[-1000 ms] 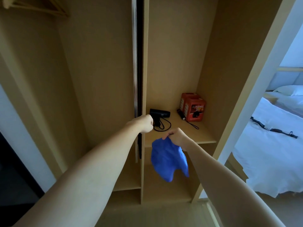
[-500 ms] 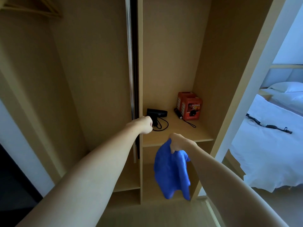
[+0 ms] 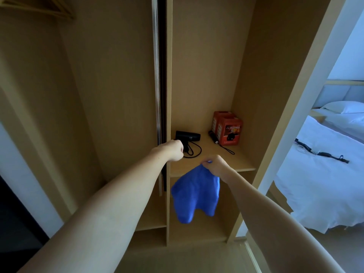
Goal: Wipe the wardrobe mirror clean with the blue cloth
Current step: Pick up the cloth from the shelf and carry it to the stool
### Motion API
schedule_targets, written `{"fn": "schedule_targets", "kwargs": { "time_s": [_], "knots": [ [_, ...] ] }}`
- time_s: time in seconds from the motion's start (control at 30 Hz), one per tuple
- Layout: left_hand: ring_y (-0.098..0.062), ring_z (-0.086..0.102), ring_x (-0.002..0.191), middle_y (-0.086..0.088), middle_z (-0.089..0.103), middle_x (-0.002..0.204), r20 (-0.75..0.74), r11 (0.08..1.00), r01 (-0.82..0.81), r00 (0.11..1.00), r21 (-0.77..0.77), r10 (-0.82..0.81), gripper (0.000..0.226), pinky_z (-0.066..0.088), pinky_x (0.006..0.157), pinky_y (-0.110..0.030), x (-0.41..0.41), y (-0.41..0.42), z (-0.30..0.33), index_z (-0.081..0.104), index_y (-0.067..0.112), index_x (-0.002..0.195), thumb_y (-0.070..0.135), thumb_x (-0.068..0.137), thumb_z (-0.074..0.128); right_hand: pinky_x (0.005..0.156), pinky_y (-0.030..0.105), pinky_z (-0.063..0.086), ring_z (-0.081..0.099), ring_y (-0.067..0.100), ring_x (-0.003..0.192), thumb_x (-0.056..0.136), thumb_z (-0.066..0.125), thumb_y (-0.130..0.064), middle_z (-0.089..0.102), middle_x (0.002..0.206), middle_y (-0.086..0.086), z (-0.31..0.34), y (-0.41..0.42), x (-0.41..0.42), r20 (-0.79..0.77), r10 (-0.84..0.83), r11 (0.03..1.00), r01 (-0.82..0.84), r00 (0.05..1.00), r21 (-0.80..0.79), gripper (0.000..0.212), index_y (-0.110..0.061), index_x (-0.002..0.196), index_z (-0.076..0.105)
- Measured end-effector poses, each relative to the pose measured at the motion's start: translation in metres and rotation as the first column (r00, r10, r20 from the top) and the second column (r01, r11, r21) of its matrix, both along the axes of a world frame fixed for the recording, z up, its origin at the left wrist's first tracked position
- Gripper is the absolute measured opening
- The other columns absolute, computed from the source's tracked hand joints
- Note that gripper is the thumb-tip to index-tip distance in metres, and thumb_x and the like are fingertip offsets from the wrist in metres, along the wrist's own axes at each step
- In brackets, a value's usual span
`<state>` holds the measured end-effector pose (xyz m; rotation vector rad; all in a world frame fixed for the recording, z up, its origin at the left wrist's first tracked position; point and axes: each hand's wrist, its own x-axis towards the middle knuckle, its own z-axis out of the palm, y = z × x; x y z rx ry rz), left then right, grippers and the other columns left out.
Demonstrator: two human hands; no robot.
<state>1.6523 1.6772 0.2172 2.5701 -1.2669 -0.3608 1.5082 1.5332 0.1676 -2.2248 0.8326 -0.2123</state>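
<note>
Left hand (image 3: 174, 150) grips the vertical door edge (image 3: 157, 75), fingers curled round it. Right hand (image 3: 215, 166) pinches the cloth (image 3: 195, 196), which hangs below the shelf's (image 3: 242, 164) front edge. No mirror face shows; judged edge-on, left of the cloth.

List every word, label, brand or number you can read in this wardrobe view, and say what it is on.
None can be read.
Front orange box: a red band of print across its face, too blurred to read.
Side of the rear orange box: rows of small print, too small to read.
Black hair dryer: a small pale mark, illegible.
Blue cloth: no print showing.
</note>
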Motion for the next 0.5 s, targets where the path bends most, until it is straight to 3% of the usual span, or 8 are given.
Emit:
{"fn": "schedule_targets", "kwargs": {
  "time_s": [0.07, 0.13, 0.23, 0.3, 0.37, 0.43, 0.5],
  "knots": [
    [-0.027, 0.067, 0.079, -0.007, 0.066, 0.087, -0.001, 1.0, -0.005, 1.0, -0.001, 0.005, 0.02, 0.057, 0.072, -0.039, 0.001, 0.0, 0.001, 0.059, 0.018, 0.078, 0.011, 0.087, 0.043, 0.092, 0.041, 0.053, 0.063, 0.029, 0.105, 0.096, 0.065, -0.019, 0.068, 0.116, 0.014, 0.005, 0.002, -0.002, 0.001, 0.037, 0.998, -0.037, 0.999, 0.05, 0.024, -0.008, 0.118, 0.069],
    [-0.025, 0.063, 0.07, -0.007, 0.066, 0.086, 0.005, 1.0, -0.013, 1.0, 0.005, 0.013, 0.019, 0.055, 0.066, -0.037, 0.003, 0.0, 0.0, 0.06, 0.017, 0.079, 0.011, 0.086, 0.043, 0.09, 0.044, 0.054, 0.064, 0.028, 0.097, 0.084, 0.079, -0.015, 0.069, 0.114, 0.019, 0.011, 0.008, -0.002, -0.083, 0.108, 0.992, -0.102, 0.991, 0.073, 0.039, -0.003, 0.119, 0.067],
    [-0.022, 0.057, 0.064, -0.008, 0.064, 0.083, 0.014, 1.0, -0.023, 1.0, 0.013, 0.023, 0.02, 0.051, 0.061, -0.035, 0.003, 0.0, -0.001, 0.062, 0.015, 0.082, 0.011, 0.085, 0.043, 0.068, 0.038, 0.054, 0.059, 0.023, 0.086, 0.073, 0.081, -0.007, 0.064, 0.111, 0.018, 0.012, 0.013, 0.002, -0.226, 0.11, 0.991, -0.123, 0.968, -0.044, 0.056, -0.004, 0.125, 0.059],
    [-0.023, 0.058, 0.065, -0.008, 0.066, 0.085, 0.012, 1.0, -0.017, 1.0, 0.011, 0.016, 0.02, 0.055, 0.066, -0.037, 0.001, -0.001, 0.0, 0.062, 0.015, 0.083, 0.011, 0.086, 0.043, 0.059, 0.029, 0.047, 0.057, 0.023, 0.081, 0.078, 0.072, -0.002, 0.059, 0.103, 0.012, 0.011, 0.015, 0.004, -0.26, 0.094, 0.985, -0.127, 0.961, -0.115, 0.045, -0.003, 0.121, 0.06],
    [-0.023, 0.06, 0.067, -0.009, 0.067, 0.088, 0.009, 1.0, -0.011, 1.0, 0.012, 0.011, 0.02, 0.056, 0.07, -0.039, 0.0, -0.001, 0.001, 0.062, 0.016, 0.082, 0.012, 0.086, 0.043, 0.058, 0.029, 0.045, 0.054, 0.023, 0.078, 0.083, 0.059, 0.002, 0.058, 0.101, 0.012, 0.01, 0.016, 0.005, -0.294, 0.061, 0.98, -0.114, 0.954, -0.164, 0.025, -0.003, 0.108, 0.061],
    [-0.023, 0.061, 0.069, -0.01, 0.068, 0.089, 0.006, 1.0, -0.01, 1.0, 0.011, 0.01, 0.019, 0.055, 0.068, -0.038, 0.0, 0.0, 0.0, 0.061, 0.017, 0.08, 0.013, 0.087, 0.044, 0.071, 0.034, 0.047, 0.053, 0.028, 0.093, 0.087, 0.049, -0.002, 0.054, 0.111, 0.014, 0.011, 0.018, 0.004, -0.334, 0.006, 0.972, -0.084, 0.943, -0.221, 0.022, -0.006, 0.107, 0.058],
    [-0.025, 0.064, 0.072, -0.009, 0.067, 0.088, 0.0, 1.0, -0.018, 1.0, 0.008, 0.018, 0.019, 0.056, 0.069, -0.038, 0.0, 0.001, 0.001, 0.06, 0.018, 0.079, 0.014, 0.087, 0.044, 0.093, 0.04, 0.046, 0.042, 0.035, 0.12, 0.088, 0.048, -0.008, 0.045, 0.127, 0.015, 0.011, 0.016, 0.002, -0.395, -0.053, 0.943, -0.085, 0.917, -0.323, 0.031, -0.009, 0.118, 0.056]
  ]
}}
